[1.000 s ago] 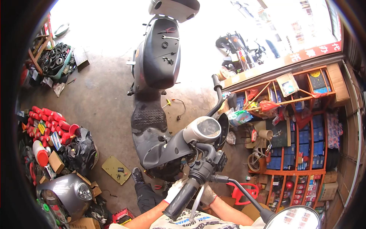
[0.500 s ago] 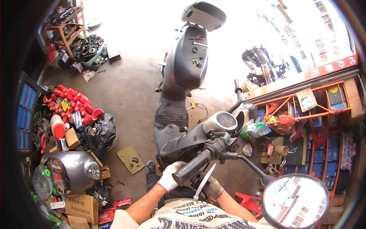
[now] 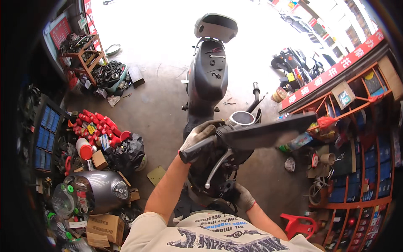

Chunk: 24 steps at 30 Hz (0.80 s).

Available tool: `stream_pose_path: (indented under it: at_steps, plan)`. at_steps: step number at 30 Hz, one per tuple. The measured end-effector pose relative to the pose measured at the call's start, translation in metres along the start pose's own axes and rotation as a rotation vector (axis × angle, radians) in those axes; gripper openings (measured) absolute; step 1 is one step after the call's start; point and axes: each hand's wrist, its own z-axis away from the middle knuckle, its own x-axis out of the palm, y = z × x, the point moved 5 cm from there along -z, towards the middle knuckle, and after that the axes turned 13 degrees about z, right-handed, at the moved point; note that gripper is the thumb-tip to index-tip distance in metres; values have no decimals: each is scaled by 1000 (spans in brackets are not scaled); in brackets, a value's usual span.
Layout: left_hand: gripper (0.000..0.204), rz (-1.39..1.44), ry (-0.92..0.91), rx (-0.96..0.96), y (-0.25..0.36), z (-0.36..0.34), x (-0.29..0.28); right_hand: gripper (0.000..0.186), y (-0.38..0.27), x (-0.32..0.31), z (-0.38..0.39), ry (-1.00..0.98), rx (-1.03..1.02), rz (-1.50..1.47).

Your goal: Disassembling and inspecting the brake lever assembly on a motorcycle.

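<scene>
A dark scooter faces me, its seat (image 3: 205,82) farther off and its handlebar close by. My left hand (image 3: 199,135), in a pale work glove, is closed on the handlebar beside the black grip (image 3: 194,153). Part of that hand and wrist is behind the grip. A silver brake lever (image 3: 218,170) slants down in front of the scooter's exposed dark front (image 3: 210,182). Low at this front is my gloved right hand (image 3: 244,198), its fingers hidden among dark parts. The mirror (image 3: 273,132), seen nearly edge-on and blurred, spreads across the round gauge's (image 3: 242,118) near side.
Pliers (image 3: 216,50), a wrench (image 3: 217,56) and small parts lie on the seat. At left stand red bottles (image 3: 98,126), a black bag (image 3: 128,151) and a silver headlight panel (image 3: 105,191). A red plastic chair (image 3: 300,226) and orange shelves (image 3: 357,206) are at right.
The handlebar has turned and its mirror has swung up and away from me. My left hand has moved farther forward, onto the handlebar. My right hand stays low at the front. The view has shifted.
</scene>
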Motion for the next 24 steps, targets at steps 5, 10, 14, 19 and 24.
stream_pose_path:
  at_steps: [5,10,14,19,24]
  plan:
    - [19,-695,-143,420,4,5,-11,43,16,-22,2,51,-28,-84]
    - [19,-934,-212,565,12,11,11,45,27,-33,12,-8,-43,-123]
    - [29,-1123,-203,752,0,16,-6,45,35,-39,16,-38,-58,-165]
    - [32,-347,-50,323,-46,-7,-56,46,34,-46,20,126,-81,-110]
    - [33,67,146,215,-40,13,-22,41,23,-11,32,174,-23,-153]
